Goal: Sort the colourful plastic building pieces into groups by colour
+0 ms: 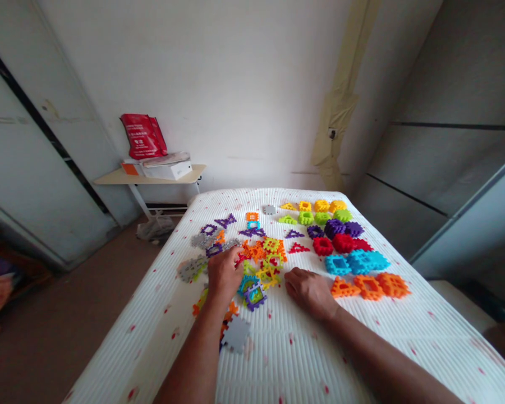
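Many coloured plastic interlocking tiles lie on a white quilted bed (362,359). A mixed loose heap (265,258) sits in the middle. My left hand (224,275) reaches into the heap's left side, fingers curled around a small red piece that I can barely make out. My right hand (309,292) rests on the bed just right of the heap, fingers curled under, nothing visible in them. To the right, tiles are grouped in rows by colour: yellow (320,206), green (315,217), purple (336,228), red (340,244), blue (357,262) and orange (370,286).
A grey square tile (236,335) lies near my left forearm, with more grey ones (191,268) at the heap's left. Beyond the bed stands a small side table (149,177) with a red bag (143,136) and white boxes. Walls close in behind and at the right.
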A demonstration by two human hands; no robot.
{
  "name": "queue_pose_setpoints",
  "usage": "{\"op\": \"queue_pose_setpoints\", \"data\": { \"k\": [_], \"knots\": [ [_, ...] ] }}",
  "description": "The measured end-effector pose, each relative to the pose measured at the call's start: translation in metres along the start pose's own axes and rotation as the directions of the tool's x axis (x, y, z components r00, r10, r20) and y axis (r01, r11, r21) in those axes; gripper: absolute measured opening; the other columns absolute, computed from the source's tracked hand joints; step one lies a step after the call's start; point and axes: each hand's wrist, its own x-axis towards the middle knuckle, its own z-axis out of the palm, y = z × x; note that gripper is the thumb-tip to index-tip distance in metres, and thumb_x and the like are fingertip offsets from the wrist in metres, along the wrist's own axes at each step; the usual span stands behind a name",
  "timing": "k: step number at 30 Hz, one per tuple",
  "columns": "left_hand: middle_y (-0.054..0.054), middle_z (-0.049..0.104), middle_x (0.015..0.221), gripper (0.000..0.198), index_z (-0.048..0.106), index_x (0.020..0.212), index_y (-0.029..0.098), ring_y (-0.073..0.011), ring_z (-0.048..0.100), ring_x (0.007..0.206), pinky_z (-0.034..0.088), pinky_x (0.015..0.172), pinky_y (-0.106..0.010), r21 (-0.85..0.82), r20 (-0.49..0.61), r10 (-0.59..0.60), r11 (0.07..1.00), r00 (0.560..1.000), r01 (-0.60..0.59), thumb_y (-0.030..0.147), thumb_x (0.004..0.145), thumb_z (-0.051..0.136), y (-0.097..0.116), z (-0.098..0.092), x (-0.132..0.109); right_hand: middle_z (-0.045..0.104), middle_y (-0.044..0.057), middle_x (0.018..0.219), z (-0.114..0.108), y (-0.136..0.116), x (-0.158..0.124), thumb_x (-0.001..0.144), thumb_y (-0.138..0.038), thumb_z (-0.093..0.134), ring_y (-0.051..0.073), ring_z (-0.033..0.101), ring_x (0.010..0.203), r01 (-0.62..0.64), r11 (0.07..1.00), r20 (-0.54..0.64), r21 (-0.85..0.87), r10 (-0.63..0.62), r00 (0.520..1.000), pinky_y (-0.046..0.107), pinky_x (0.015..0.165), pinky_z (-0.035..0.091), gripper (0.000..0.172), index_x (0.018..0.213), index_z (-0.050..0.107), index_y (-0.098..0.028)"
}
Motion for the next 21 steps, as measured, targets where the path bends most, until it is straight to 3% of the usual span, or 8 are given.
{"op": "queue_pose_setpoints", "data": {
  "k": [4, 8, 14, 21],
  "knots": [
    [-0.001, 0.067, 0.075, 0.024, 0.067, 0.091, 0.019, -0.0150, 0.060, 0.071, 0.046, 0.076, -0.027, -0.272, -0.144, 0.010, 0.961, 0.989, -0.049, 0.014, 0.072, 0.053, -0.003, 0.003, -0.001, 0.060, 0.001, 0.077, 0.004, 0.001, 0.000, 0.088, -0.020, 0.042, 0.012, 0.058, 0.070, -0.016, 1.000, -0.022, 0.008, 0.016, 1.000, 0.023, 0.057, 0.033, 0.019, 0.077, 0.057, -0.019],
    [-0.002, 0.068, 0.081, 0.022, 0.067, 0.091, 0.018, -0.0155, 0.061, 0.076, 0.047, 0.078, -0.028, -0.442, -0.225, -0.033, 0.894, 0.974, -0.072, 0.016, 0.073, 0.054, -0.002, 0.005, -0.004, 0.059, 0.001, 0.078, 0.008, 0.002, 0.001, 0.089, -0.020, 0.041, 0.011, 0.057, 0.068, -0.015, 1.000, -0.037, 0.013, 0.016, 0.999, 0.023, 0.055, 0.031, 0.020, 0.077, 0.057, -0.019],
    [-0.004, 0.069, 0.090, 0.020, 0.067, 0.093, 0.017, -0.0171, 0.062, 0.085, 0.047, 0.082, -0.030, -0.639, -0.227, -0.188, 0.769, 0.956, 0.000, 0.022, 0.076, 0.056, -0.001, 0.006, -0.006, 0.059, 0.001, 0.079, 0.009, 0.003, 0.000, 0.090, -0.020, 0.041, 0.010, 0.056, 0.068, -0.010, 0.999, -0.045, 0.042, 0.012, 0.999, 0.023, 0.055, 0.030, 0.021, 0.076, 0.056, -0.018],
    [-0.005, 0.066, 0.094, 0.031, 0.063, 0.101, 0.016, -0.0155, 0.060, 0.084, 0.047, 0.079, -0.027, -0.874, -0.153, -0.395, 0.482, 0.906, 0.063, 0.028, 0.073, 0.061, 0.000, 0.004, -0.002, 0.059, 0.001, 0.078, 0.013, 0.003, 0.000, 0.091, -0.021, 0.039, 0.010, 0.055, 0.066, -0.013, 0.998, -0.064, 0.057, 0.016, 0.998, 0.023, 0.053, 0.028, 0.023, 0.076, 0.056, -0.018]
  ]
}}
